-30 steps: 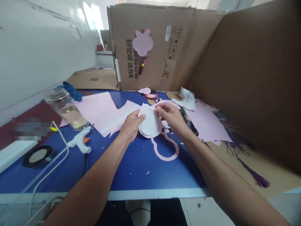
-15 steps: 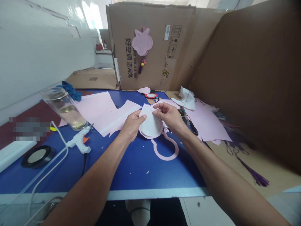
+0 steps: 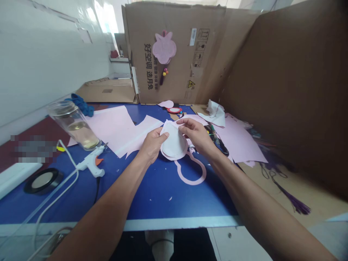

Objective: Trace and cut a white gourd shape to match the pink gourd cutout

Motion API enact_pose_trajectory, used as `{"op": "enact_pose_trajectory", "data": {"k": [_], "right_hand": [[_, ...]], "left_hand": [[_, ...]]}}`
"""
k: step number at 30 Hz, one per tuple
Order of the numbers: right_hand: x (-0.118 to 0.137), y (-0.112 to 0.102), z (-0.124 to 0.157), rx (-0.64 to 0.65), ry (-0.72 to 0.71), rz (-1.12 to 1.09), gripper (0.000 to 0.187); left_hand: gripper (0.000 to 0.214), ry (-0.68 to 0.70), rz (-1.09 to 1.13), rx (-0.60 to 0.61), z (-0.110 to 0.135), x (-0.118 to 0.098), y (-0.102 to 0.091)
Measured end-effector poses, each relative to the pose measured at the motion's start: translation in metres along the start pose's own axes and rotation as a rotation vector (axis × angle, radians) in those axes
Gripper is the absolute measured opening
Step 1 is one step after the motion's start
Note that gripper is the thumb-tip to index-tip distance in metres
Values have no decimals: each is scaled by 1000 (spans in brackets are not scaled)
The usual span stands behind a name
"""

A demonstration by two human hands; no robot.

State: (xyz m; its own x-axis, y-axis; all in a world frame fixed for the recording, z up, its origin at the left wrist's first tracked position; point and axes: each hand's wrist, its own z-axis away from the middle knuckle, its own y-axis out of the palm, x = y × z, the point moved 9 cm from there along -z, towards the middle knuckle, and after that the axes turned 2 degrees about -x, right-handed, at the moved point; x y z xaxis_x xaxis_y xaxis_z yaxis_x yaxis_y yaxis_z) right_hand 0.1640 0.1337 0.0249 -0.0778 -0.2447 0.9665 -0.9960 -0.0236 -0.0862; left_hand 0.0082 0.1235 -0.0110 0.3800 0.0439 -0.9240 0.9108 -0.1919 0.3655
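Observation:
In the middle of the head view, my left hand [image 3: 153, 145] grips a rounded felt cutout [image 3: 174, 143] by its left side, thumb on top. The cutout has a white layer over a slightly larger pale pink one, and a narrower upper end. My right hand [image 3: 196, 135] pinches its upper right edge between thumb and fingers; the exact contact is partly hidden. Below and to the right, a pink gourd-shaped outline [image 3: 204, 173] lies on the blue table [image 3: 163, 203].
A white glue gun [image 3: 91, 162] with its cord, black tape [image 3: 43, 180] and a glass bottle [image 3: 78, 127] stand left. Pink sheets [image 3: 111, 123] lie behind. Right are more pink sheets [image 3: 243, 141] and a purple tassel [image 3: 300, 206]. Cardboard walls [image 3: 209, 21] rise behind and right.
My right thumb and fingertips have shifted slightly to the right at the cutout's upper edge. My left hand keeps its hold, and the cutout is almost still.

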Motion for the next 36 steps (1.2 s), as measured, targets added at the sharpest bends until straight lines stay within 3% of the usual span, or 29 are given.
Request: {"op": "enact_pose_trajectory", "data": {"k": [6, 10, 20, 23, 27, 31, 36], "right_hand": [[2, 5, 2, 45, -4, -39, 34], [2, 1, 1, -1, -13, -19, 27], [6, 0, 2, -4, -27, 1, 33], [8, -9, -1, 13, 0, 136, 32], [2, -22, -5, 75, 52, 491, 24], [-17, -11, 2, 289, 118, 640, 22], [-27, 7, 13, 437, 43, 969, 31]], "left_hand": [[39, -14, -41, 20, 1, 1, 1], [37, -17, -56, 28, 2, 0, 2], [30, -38, -90, 21, 3, 3, 2], [29, -16, -56, -75, -3, -3, -13], [23, 15, 2, -287, -7, -18, -43], [28, -29, -24, -371, -5, -24, -55], [30, -35, -20, -388, -5, -23, -58]]}}
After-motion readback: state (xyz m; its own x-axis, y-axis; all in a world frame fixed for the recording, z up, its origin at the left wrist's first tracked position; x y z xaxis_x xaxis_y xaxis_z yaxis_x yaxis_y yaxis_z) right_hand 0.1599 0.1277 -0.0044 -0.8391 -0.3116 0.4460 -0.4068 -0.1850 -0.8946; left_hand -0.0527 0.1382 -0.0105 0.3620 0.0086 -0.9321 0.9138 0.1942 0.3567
